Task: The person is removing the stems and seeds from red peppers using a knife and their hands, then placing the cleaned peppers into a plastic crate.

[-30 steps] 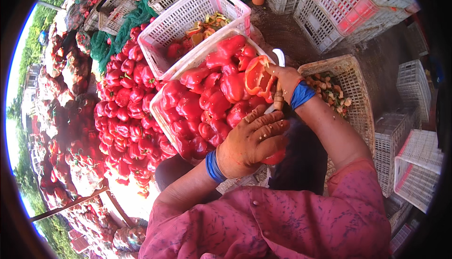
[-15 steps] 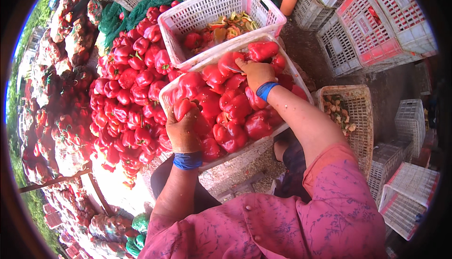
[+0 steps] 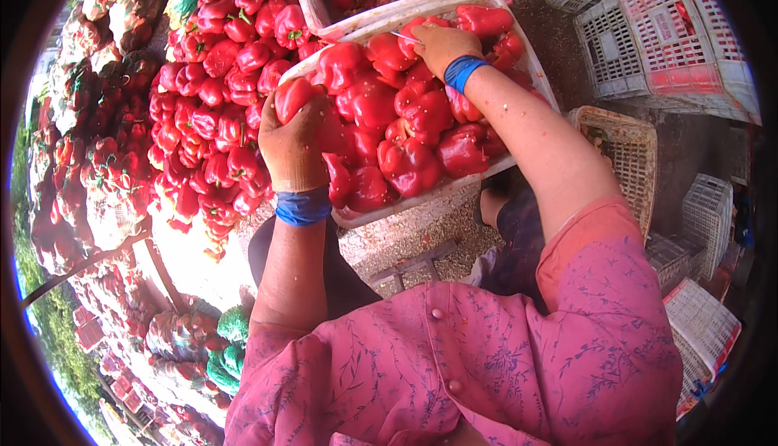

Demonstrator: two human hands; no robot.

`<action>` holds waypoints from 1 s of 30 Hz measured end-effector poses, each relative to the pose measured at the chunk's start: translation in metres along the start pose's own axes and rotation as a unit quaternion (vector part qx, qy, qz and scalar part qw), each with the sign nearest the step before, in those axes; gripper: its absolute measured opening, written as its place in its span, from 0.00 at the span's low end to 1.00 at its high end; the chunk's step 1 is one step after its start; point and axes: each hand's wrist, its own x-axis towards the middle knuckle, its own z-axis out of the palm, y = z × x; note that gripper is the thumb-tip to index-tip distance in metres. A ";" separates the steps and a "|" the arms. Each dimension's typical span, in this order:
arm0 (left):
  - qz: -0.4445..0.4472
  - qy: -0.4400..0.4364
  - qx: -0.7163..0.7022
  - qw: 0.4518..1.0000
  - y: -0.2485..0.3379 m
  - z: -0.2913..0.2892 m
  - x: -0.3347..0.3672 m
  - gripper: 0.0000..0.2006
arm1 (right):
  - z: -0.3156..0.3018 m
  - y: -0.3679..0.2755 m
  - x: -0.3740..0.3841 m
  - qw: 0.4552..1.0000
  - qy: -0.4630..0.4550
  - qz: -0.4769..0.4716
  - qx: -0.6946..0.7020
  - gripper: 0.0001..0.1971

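My left hand (image 3: 293, 144), in an orange-brown glove with a blue band at the wrist, is closed round a red bell pepper (image 3: 293, 99) at the left edge of a white crate (image 3: 429, 193). Red bell peppers (image 3: 423, 112) fill this crate. Over its far side my right hand (image 3: 447, 47), gloved and banded alike, is closed on a thin, pale blade that looks like a small knife (image 3: 403, 37). The blade points left, above the peppers; its handle is hidden in the glove.
A second white crate (image 3: 312, 0) with peppers and scraps adjoins the far side. To the left lies a big heap of red peppers (image 3: 219, 113), with filled net sacks (image 3: 113, 178) beyond. A tan basket (image 3: 628, 150) and stacked crates (image 3: 664, 32) stand at the right.
The whole view has shifted, so the crates appear higher. My left hand has drawn the pepper a little left, away from the crate's middle. My right hand stays over the far side.
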 end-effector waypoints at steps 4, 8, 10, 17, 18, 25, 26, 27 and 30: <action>-0.022 -0.050 0.234 0.971 -0.018 0.001 0.001 0.18 | -0.026 0.010 0.004 1.000 0.016 -0.020 0.009 0.15; 0.171 -0.101 0.561 0.804 -0.051 0.005 -0.011 0.30 | -0.062 0.016 -0.042 0.939 0.168 0.082 0.289 0.19; 0.168 -0.140 0.710 0.669 -0.054 0.014 -0.014 0.36 | -0.100 -0.011 -0.096 0.844 0.163 0.094 0.502 0.19; 0.045 -0.182 0.703 0.686 -0.106 0.016 -0.020 0.54 | -0.115 -0.071 -0.200 0.776 0.181 0.105 0.595 0.18; 0.034 -0.194 0.701 0.686 -0.103 0.013 -0.019 0.54 | -0.114 -0.079 -0.208 0.764 0.114 0.156 0.616 0.20; -0.105 -0.301 0.598 0.735 -0.038 0.003 0.015 0.55 | -0.070 -0.037 -0.169 0.519 0.035 0.133 0.844 0.20; -0.124 -0.305 0.571 0.752 -0.029 -0.005 0.024 0.52 | -0.073 -0.021 -0.160 0.458 0.041 0.059 0.886 0.19; -0.071 -0.312 0.561 0.763 -0.030 -0.014 0.037 0.45 | -0.067 -0.007 -0.152 0.441 0.044 0.073 0.893 0.18; 0.009 -0.288 0.559 0.777 -0.004 -0.058 0.067 0.40 | -0.034 0.000 -0.153 0.477 -0.006 0.137 0.868 0.15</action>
